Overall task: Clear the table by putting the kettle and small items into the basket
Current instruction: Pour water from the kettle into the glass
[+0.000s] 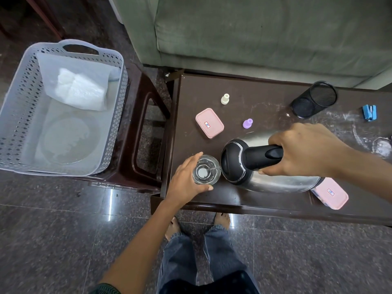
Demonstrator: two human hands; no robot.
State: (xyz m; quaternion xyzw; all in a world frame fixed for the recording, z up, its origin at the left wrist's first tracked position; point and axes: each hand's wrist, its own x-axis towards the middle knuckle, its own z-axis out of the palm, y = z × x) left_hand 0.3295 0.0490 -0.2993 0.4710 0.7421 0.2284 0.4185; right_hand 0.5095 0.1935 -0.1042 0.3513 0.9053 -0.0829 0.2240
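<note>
My right hand point(301, 149) grips the black handle of a steel kettle point(275, 183), which is tilted to the left over the dark table point(212, 94). A thin stream of water runs from its spout into a clear glass point(206, 170). My left hand point(184, 179) holds that glass near the table's front left corner. A grey plastic basket point(17, 124) stands on a brown stool to the left, with white wrapping and a clear plate inside.
On the table lie a pink lidded box point(209, 123), a second pink box point(333, 195) behind the kettle, a cream cap point(225, 99), a purple cap point(247, 123), a black mesh cup point(314, 99) on its side and a blue clip point(369, 112). A green sofa stands behind.
</note>
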